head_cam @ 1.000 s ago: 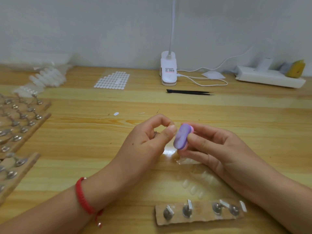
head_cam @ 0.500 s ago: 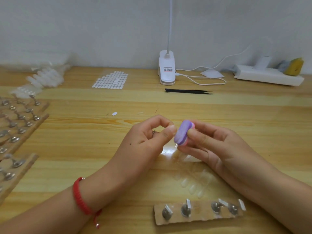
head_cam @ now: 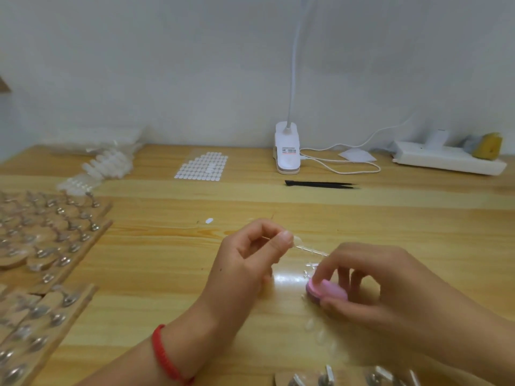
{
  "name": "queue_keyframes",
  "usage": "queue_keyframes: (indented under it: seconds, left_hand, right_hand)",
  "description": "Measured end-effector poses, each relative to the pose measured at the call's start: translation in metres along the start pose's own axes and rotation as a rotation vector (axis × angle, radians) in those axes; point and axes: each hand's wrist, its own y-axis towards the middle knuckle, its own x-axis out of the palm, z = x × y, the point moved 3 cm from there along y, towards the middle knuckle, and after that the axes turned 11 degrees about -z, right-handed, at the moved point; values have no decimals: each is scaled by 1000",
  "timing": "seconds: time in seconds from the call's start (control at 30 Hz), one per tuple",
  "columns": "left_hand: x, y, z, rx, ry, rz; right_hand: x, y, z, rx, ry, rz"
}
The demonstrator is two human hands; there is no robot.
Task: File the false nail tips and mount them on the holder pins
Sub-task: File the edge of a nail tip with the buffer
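Along the left edge, several wooden holder strips [head_cam: 55, 246] are lying side by side, their metal pins too blurred to count. Behind them, clear packets of tips [head_cam: 106, 162] are sitting near the wall, with one sheet of white tabs [head_cam: 201, 165] to their right and one loose tab [head_cam: 209, 220] lying alone on the worktop [head_cam: 156, 260]. A wide bare band of wood is running between the strips and the hands.

The left hand [head_cam: 250, 263], with a red cord [head_cam: 164, 355] at the wrist, is pinching one clear nail tip [head_cam: 296, 241] between thumb and curled forefinger. Behind it, one lamp base [head_cam: 288, 151] and one pair of black tweezers [head_cam: 320, 184] are lying well apart from the hands.

The right hand [head_cam: 370, 285] is curling its fingers round one pink file block [head_cam: 327, 291], low over the worktop. A few loose clear tips [head_cam: 320, 331] are lying just in front of it, and one more holder strip [head_cam: 348, 378] is being cut off by the bottom edge. One power strip [head_cam: 448, 158] is sitting at the far right.

Half a second ago the block was raised against the left thumb; now it is sitting lower, apart from the left hand.
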Motion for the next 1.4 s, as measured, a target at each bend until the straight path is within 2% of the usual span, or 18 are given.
queue_keyframes:
  seconds: [0.07, 0.17, 0.23, 0.33, 0.43, 0.6, 0.67, 0.73, 0.8, 0.87, 0.93, 0.97, 1.03, 1.13, 1.3, 1.4]
  left_hand:
    - [-1, 0, 1, 34, -13, 33]
    - [-6, -1, 5, 129, -37, 142]
    - [-8, -2, 7, 170, -33, 196]
    - [-8, -4, 10, 177, -10, 214]
    - [-11, -4, 10, 185, -23, 256]
    - [-16, -1, 8, 161, -53, 281]
    - [-14, 0, 7, 161, -49, 271]
    - [-13, 1, 6, 157, -57, 257]
    - [-13, 2, 5, 146, -70, 249]
    - [-14, 2, 4, 136, -77, 252]
    - [-14, 3, 4, 130, -82, 244]
    - [-14, 3, 3, 127, -83, 241]
    - [-13, 4, 2, 117, -81, 235]
    - [-11, 3, 3, 115, -74, 221]
    - [-11, 2, 5, 133, -42, 233]
    - [-13, 2, 5, 139, -44, 237]
  right_hand:
    - [-3, 4, -1, 27, -3, -91]
    - [-27, 33, 1, -2, 75, 60]
    - [-37, 71, 6, 17, -11, 113]
    - [-27, 142, 11, 74, -233, -1]
    - [-6, 202, 3, 82, -332, -97]
    - [14, 255, 0, 166, -590, -275]
    - [8, 257, 6, 223, -675, -219]
    - [3, 255, 10, 174, -651, -136]
    - [4, 250, 10, 103, -613, -177]
    - [7, 244, 11, 106, -763, -201]
    - [2, 239, 11, 142, -960, -102]
    - [-2, 236, 12, 153, -975, -55]
    - [-6, 232, 10, 101, -831, -8]
    - [7, 239, -1, -50, -707, -71]
    - [20, 271, -4, 79, -629, -214]
    - [19, 283, -7, 69, -642, -240]
